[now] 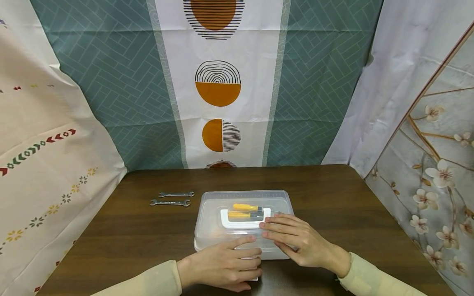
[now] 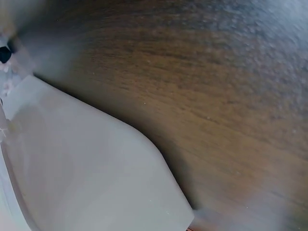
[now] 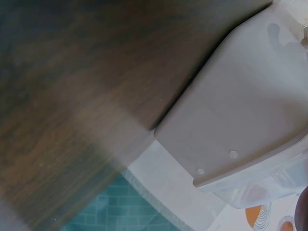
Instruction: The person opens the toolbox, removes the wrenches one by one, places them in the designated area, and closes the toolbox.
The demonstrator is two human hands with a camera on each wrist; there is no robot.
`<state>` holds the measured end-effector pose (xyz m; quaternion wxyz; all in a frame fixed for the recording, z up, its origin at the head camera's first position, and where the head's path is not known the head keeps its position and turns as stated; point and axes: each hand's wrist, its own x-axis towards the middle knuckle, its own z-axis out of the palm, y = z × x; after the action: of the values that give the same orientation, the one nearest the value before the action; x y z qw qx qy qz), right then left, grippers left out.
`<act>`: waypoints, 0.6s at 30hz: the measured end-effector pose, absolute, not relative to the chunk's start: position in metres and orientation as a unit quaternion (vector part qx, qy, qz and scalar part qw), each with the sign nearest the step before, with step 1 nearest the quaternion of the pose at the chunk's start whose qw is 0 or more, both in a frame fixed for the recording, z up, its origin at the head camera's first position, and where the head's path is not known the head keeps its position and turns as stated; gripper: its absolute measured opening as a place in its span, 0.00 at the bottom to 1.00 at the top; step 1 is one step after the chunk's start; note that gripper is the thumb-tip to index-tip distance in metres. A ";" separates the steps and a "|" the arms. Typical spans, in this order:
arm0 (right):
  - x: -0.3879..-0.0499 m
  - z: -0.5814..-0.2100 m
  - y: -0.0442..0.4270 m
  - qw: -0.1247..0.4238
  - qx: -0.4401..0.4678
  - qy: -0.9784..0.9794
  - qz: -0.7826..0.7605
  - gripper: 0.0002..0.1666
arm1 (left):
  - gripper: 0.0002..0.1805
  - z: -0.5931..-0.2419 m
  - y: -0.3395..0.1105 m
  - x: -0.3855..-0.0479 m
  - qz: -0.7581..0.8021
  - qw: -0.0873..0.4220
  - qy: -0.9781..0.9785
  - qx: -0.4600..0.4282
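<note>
A plastic storage box (image 1: 211, 232) with a clear lid and white handle (image 1: 240, 225) stands near the table's front. Two yellow-handled screwdrivers (image 1: 238, 214) show at the handle; whether they lie on or under the lid I cannot tell. My left hand (image 1: 229, 263) reaches across the box's front, fingers loosely bent and spread, beside a white edge piece partly hidden behind them. My right hand (image 1: 296, 238) lays its extended fingers over the lid's right front, fingertips by the handle. The wrist views show the box's pale walls (image 2: 96, 163) (image 3: 236, 101), but hardly any of the hands.
Two metal open-end wrenches (image 1: 170, 202) lie on the brown wooden table (image 1: 148, 234), left of the box. Patterned cloth (image 1: 122, 82) hangs behind the table's far edge, with more fabric at both sides.
</note>
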<state>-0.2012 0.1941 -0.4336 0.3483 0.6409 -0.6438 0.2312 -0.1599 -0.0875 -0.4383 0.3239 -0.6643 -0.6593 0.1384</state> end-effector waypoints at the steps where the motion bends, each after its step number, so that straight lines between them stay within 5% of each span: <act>1: -0.201 -0.434 0.194 0.348 0.641 -0.643 0.232 0.16 | 0.18 -0.438 -0.087 -0.160 0.137 0.325 -0.659 -0.664; 18: -0.201 -0.433 0.194 0.352 0.639 -0.644 0.229 0.16 | 0.21 -0.424 -0.089 -0.167 0.087 0.384 -0.659 -0.640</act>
<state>-0.2011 0.1940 -0.4332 0.3516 0.6395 -0.6443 0.2287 -0.1674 -0.0894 -0.4244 0.3844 -0.6401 -0.6594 0.0871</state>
